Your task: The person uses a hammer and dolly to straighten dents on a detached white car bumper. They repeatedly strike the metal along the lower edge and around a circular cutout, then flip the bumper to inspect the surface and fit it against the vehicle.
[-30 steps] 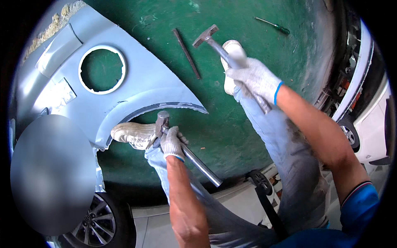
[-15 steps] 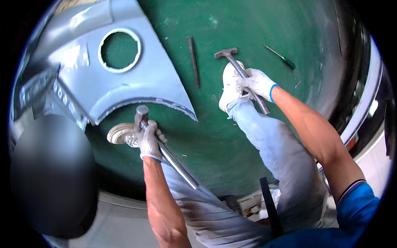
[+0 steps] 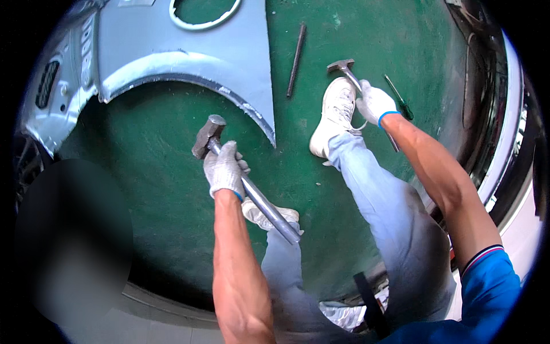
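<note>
My left hand (image 3: 225, 168), in a white knit glove, grips a heavy sledgehammer (image 3: 264, 207) just below its blocky steel head; the metal handle slants down to the right. My right hand (image 3: 375, 104), gloved too, is wrapped round the handle of a slimmer body hammer (image 3: 342, 65), whose narrow head points up and left beside my right shoe. Ahead and to the left lies a light-blue car body panel (image 3: 240, 54) with a curved wheel-arch edge and a round hole. Neither hammer touches the panel.
A dark metal bar (image 3: 296, 60) lies on the green floor (image 3: 166, 218) right of the panel. A green-handled screwdriver (image 3: 399, 98) lies just beyond my right hand. My white right shoe (image 3: 336, 117) stands near the body hammer. Car bodywork (image 3: 504, 126) lines the right side.
The view has turned, so the panel sits higher. My left foot has shifted right and back. Both hands still hold their hammers; the right hand is now higher up its handle, near the head.
</note>
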A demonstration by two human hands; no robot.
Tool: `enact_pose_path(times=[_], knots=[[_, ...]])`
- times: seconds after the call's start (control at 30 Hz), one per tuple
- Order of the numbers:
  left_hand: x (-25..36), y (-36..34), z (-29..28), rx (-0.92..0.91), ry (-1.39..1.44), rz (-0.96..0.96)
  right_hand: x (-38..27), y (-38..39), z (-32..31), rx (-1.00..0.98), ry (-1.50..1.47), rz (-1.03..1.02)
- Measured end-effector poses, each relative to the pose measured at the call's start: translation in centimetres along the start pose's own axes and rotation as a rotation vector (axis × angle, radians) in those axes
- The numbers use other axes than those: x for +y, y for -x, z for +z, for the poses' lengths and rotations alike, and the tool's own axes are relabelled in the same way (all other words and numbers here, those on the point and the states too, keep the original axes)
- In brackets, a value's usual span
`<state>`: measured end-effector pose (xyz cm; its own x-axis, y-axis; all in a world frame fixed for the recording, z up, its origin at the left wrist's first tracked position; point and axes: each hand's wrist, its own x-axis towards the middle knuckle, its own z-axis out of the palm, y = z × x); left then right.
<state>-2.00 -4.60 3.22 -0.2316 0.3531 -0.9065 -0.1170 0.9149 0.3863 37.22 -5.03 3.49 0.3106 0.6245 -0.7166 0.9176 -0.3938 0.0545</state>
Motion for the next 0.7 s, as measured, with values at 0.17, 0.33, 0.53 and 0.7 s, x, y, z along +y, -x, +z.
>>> enact_pose_path(times=[0.17, 0.33, 0.53, 0.7], knots=[[-4.1, -0.8, -1.2, -0.011, 0.025, 0.088, -3.6, 2.7, -0.9, -0.078, -0.581, -0.039], [-5.8, -3.3, 0.9, -0.091, 0.048, 0.203, -7.8, 5.9, 1.4, -0.072, -0.865, -0.026], [-7.0, -3.7, 2.7, -0.038, 0.174, 0.249, -11.1, 5.8, 5.6, -0.347, -1.133, -0.141], [-7.1, -3.7, 3.8, 0.001, 0.146, 0.264, -10.7, 5.3, 8.8, -0.384, -1.303, -0.256]])
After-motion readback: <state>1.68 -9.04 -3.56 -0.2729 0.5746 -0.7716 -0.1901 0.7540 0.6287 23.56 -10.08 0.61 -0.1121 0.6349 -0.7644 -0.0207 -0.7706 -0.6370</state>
